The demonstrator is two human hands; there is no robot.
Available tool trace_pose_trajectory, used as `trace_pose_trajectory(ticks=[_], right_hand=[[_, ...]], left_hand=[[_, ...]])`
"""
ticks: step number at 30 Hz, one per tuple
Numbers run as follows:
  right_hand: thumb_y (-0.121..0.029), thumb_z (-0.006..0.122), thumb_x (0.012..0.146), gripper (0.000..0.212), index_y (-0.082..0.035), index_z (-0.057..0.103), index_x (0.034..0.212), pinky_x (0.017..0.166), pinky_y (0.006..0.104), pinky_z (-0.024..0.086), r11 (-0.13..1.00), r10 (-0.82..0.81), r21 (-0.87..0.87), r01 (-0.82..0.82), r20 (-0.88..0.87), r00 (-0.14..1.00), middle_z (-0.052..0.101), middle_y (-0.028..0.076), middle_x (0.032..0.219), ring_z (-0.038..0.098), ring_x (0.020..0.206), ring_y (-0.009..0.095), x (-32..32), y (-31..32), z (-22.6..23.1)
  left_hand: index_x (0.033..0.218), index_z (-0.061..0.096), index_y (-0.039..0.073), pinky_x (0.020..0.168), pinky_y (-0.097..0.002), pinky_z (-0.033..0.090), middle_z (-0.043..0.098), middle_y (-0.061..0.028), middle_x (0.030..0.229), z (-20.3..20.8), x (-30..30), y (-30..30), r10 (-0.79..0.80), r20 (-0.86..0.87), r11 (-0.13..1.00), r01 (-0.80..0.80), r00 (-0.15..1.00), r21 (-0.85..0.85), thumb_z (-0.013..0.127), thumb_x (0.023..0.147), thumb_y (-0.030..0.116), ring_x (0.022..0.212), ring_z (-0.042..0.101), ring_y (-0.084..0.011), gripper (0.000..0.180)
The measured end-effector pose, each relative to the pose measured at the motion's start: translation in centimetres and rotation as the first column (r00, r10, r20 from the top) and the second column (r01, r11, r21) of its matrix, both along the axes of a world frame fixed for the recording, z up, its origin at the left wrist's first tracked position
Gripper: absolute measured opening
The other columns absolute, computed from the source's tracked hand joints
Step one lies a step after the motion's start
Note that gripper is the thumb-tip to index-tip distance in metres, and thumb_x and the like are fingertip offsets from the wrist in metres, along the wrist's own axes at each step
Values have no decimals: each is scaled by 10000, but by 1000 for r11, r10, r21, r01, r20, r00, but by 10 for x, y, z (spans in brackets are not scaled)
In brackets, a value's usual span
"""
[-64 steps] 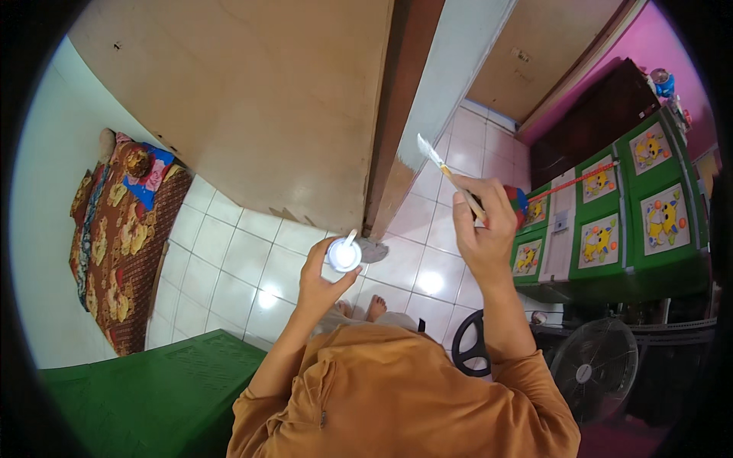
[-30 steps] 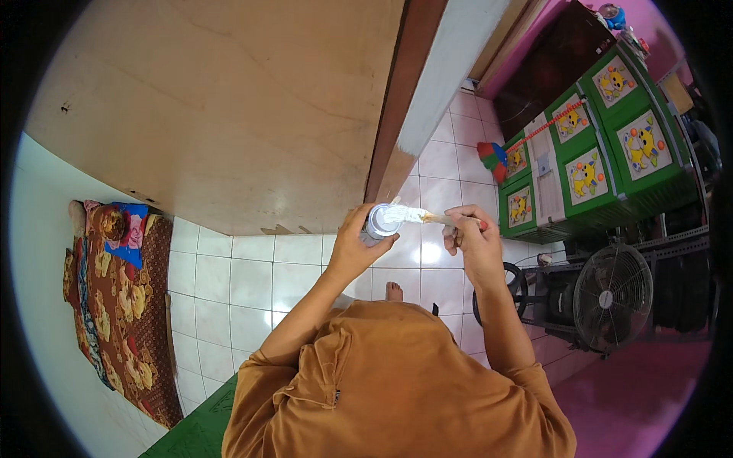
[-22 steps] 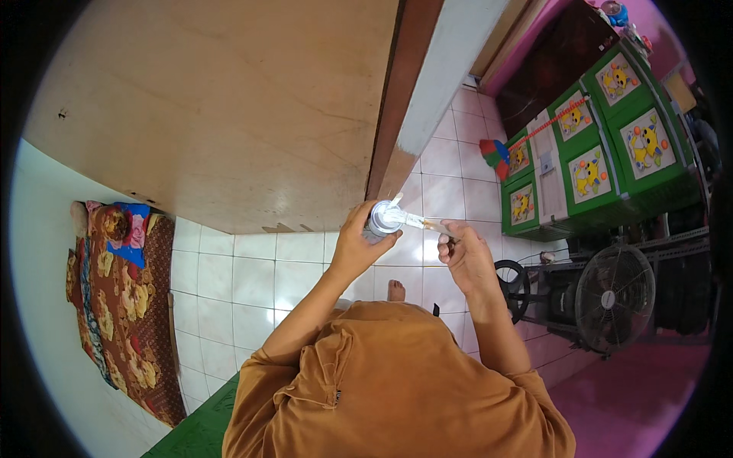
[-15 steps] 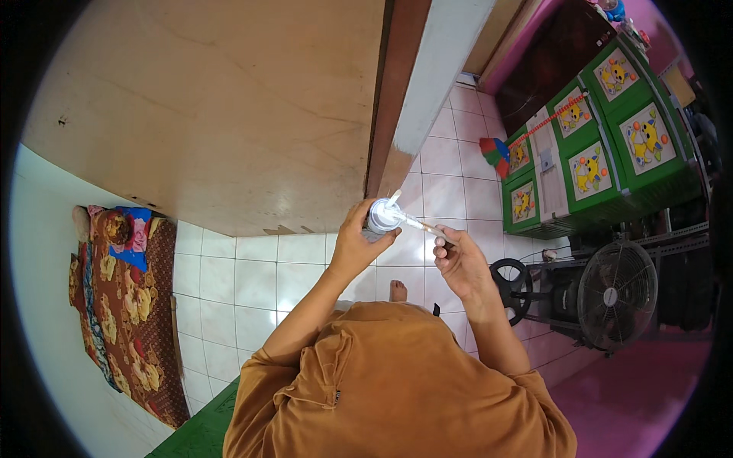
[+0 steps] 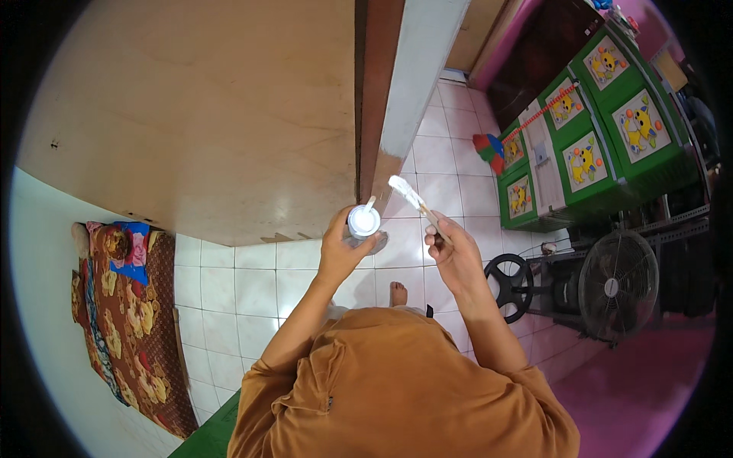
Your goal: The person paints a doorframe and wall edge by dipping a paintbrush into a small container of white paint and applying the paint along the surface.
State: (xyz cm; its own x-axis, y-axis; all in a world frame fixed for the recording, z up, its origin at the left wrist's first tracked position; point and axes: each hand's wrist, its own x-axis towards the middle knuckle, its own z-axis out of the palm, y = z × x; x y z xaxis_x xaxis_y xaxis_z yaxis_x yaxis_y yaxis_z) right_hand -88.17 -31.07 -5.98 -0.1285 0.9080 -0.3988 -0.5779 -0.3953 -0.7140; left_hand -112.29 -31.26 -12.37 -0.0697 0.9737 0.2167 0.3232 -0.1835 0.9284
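Left hand [image 5: 342,248] wrapped round a small white paint cup [image 5: 363,222] — right hand [image 5: 452,256] pinching a white-tipped brush [image 5: 416,204]

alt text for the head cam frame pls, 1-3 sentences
Seen from above, a person in an orange shirt holds a small white-filled cup in the left hand and a white-tipped brush in the right hand, beside a brown door frame. On the white tiled floor are a patterned mat, green cabinets and a fan.

Shot from a single head-worn fisheye, aimed steeply down over an orange-shirted torso [image 5: 397,389] toward the tiled floor [image 5: 252,282]. Framed close on both hands, edges bowed at the rim.
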Motion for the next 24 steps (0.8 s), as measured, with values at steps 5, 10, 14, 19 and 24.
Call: trace_pose_trajectory(ticks=[5,10,14,19,24], right_hand=[[-139,613,1078,353,59,591,1369,672,293,539,999,-31,30,27,143,989,702,118,1055,693,877,196,-19,34,-48],[-116,611,1089,328,85,587,1347,638,313,585,996,-68,-43,78,195,978,688,139,1083,728,859,206,-46,55,-89],[-135,612,1094,330,74,585,1348,669,325,597,992,-126,-2,129,203,971,687,134,1072,726,869,218,-63,72,-87],[-149,613,1099,318,38,595,1355,673,312,576,972,-204,156,175,194,960,690,126,1072,712,869,201,-80,66,-40],[-138,606,1091,290,18,606,1336,636,289,530,981,-143,173,82,372,917,660,90,1011,661,807,166,-77,36,-61]], left_hand=[[1328,629,8,1046,-392,517,695,-152,1259,-12,-20,-10,94,-8,995,-94,996,-18,905,810,151,1180,677,-279,605],[1329,631,11,1043,-384,520,701,-151,1238,-8,-41,-29,113,-52,993,-114,992,-5,898,806,134,1161,683,-273,601],[1325,639,15,1034,-380,521,702,-149,1232,-9,-58,-42,151,-35,987,-152,988,-46,903,807,145,1155,685,-269,595],[1327,640,12,1026,-378,524,700,-150,1229,-15,-79,-57,199,-36,979,-201,979,-36,909,807,153,1154,685,-268,602],[1376,599,-11,1056,-353,496,674,-116,1268,-17,-92,-66,163,-43,984,-165,986,-64,896,833,126,1186,650,-208,633]])
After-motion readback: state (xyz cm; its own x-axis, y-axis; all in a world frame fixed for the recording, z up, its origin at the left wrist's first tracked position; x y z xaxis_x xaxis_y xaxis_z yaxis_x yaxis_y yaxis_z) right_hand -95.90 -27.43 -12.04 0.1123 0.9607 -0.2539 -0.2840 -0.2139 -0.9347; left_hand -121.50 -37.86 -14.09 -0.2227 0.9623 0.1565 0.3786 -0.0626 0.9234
